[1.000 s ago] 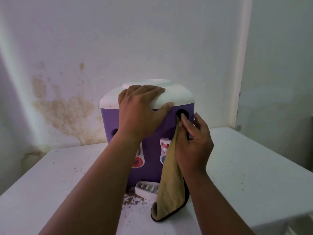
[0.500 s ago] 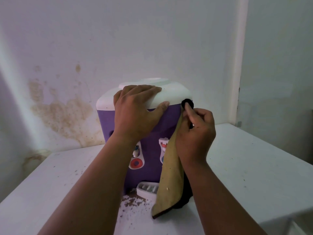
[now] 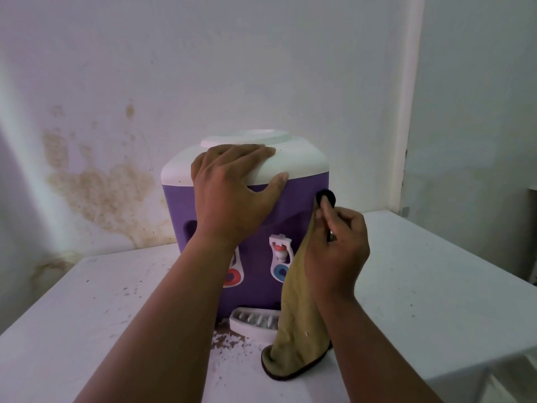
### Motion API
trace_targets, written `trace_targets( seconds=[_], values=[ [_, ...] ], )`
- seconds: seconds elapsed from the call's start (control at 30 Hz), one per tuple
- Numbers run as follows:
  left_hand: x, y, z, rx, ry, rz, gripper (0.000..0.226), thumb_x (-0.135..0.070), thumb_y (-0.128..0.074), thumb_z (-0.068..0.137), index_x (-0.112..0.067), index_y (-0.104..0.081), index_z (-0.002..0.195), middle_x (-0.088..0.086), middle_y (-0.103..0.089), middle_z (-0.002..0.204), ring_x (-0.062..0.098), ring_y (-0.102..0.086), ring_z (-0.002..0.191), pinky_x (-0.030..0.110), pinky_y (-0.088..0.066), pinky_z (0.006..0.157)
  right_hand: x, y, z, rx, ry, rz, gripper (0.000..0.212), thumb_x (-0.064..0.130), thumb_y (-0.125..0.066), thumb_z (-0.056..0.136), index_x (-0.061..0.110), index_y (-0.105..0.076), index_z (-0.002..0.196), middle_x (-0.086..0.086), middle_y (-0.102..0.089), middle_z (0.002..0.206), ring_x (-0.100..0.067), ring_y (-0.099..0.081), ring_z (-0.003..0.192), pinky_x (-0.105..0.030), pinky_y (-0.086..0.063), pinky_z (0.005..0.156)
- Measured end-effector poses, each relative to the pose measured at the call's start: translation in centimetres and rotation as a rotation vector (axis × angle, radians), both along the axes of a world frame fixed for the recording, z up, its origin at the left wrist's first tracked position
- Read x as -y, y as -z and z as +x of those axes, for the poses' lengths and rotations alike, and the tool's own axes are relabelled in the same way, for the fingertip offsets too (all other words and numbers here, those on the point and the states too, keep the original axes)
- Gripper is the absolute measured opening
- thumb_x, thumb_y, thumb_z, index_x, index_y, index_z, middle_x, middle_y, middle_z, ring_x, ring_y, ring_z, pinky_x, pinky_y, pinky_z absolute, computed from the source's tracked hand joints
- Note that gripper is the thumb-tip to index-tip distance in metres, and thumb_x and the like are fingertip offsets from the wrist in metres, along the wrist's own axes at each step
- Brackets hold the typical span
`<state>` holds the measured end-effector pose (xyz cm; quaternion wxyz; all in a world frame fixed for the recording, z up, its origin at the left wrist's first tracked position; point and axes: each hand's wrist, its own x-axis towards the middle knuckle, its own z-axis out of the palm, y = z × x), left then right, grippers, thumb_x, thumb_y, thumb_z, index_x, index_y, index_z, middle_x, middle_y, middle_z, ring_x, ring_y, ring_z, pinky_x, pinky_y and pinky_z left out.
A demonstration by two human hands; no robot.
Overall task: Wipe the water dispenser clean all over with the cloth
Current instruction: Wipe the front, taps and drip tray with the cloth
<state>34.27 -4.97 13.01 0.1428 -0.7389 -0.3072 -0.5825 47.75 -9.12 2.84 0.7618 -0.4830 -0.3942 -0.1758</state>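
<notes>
While the left hand point(image 3: 229, 196) lies spread flat over the front edge of the white lid point(image 3: 293, 158), fingers straight and thumb out along the purple body, the water dispenser point(image 3: 293, 216) stands on the white table point(image 3: 436, 274) close to the stained wall point(image 3: 101, 193). Right hand point(image 3: 337, 251) curls its fingers round the tan cloth point(image 3: 296, 324), pinching a dark-edged corner against the dispenser's upper right front; the rest hangs to the tabletop beside the white drip tray point(image 3: 252, 322). Brown crumbs point(image 3: 226, 341) scatter before the tray; two taps point(image 3: 280, 251) show between the arms.
</notes>
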Motion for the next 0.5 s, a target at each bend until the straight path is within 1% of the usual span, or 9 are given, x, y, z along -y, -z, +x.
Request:
trace_targets(
  seconds=[0.1,0.13,0.3,0.33,0.4,0.5],
  values=[
    [0.1,0.1,0.0,0.003,-0.003,0.000,0.042,-0.054,-0.074,0.085,-0.030,-0.078,0.119,-0.013,-0.073,0.122,0.017,-0.060,0.118,0.039,-0.036,0.108,0.3,1.9,-0.1,-0.065,-0.036,-0.027,0.025,0.007,-0.070,0.095,0.006,-0.074,0.120,-0.005,-0.063,0.098,-0.013,-0.064,0.087,-0.027,-0.061,0.075],
    [0.1,0.1,0.0,0.000,-0.004,-0.002,0.042,-0.054,-0.074,0.085,-0.030,-0.078,0.119,-0.013,-0.073,0.122,0.017,-0.060,0.119,0.040,-0.037,0.109,0.3,1.9,0.0,-0.057,-0.038,-0.033,0.025,0.007,-0.069,0.095,0.006,-0.074,0.120,-0.005,-0.063,0.099,-0.014,-0.064,0.087,-0.028,-0.062,0.075],
    [-0.1,-0.1,0.1,-0.006,-0.005,-0.004,0.042,-0.054,-0.074,0.086,-0.030,-0.077,0.119,-0.013,-0.073,0.123,0.017,-0.060,0.120,0.041,-0.037,0.109,-0.1,-1.7,0.7,0.074,0.004,-0.007,0.028,0.009,-0.068,0.097,0.006,-0.072,0.124,-0.009,-0.063,0.102,-0.012,-0.060,0.090,-0.015,-0.053,0.080],
    [-0.1,-0.1,0.1,-0.006,-0.007,0.002,0.042,-0.055,-0.074,0.086,-0.030,-0.077,0.119,-0.013,-0.073,0.123,0.017,-0.060,0.120,0.040,-0.036,0.109,-0.3,-2.5,0.8,0.099,0.013,0.001,0.028,0.009,-0.068,0.097,0.007,-0.072,0.124,-0.009,-0.063,0.103,-0.013,-0.059,0.090,-0.015,-0.053,0.080],
    [-0.2,0.0,0.1,-0.009,-0.012,0.010,0.042,-0.055,-0.074,0.086,-0.030,-0.077,0.120,-0.012,-0.073,0.123,0.017,-0.060,0.120,0.039,-0.036,0.108,-0.6,-3.2,1.0,0.130,0.018,0.008,0.029,0.009,-0.068,0.097,0.008,-0.071,0.126,-0.010,-0.062,0.104,-0.016,-0.060,0.092,-0.019,-0.054,0.080],
    [-0.2,0.2,0.3,0.001,-0.017,0.022,0.042,-0.054,-0.074,0.087,-0.029,-0.077,0.120,-0.012,-0.073,0.123,0.018,-0.060,0.120,0.039,-0.036,0.109,-0.7,-1.6,1.1,0.152,0.022,0.009,0.030,0.011,-0.067,0.098,0.007,-0.070,0.127,-0.010,-0.063,0.104,-0.016,-0.061,0.093,-0.018,-0.055,0.081]
  ],
)
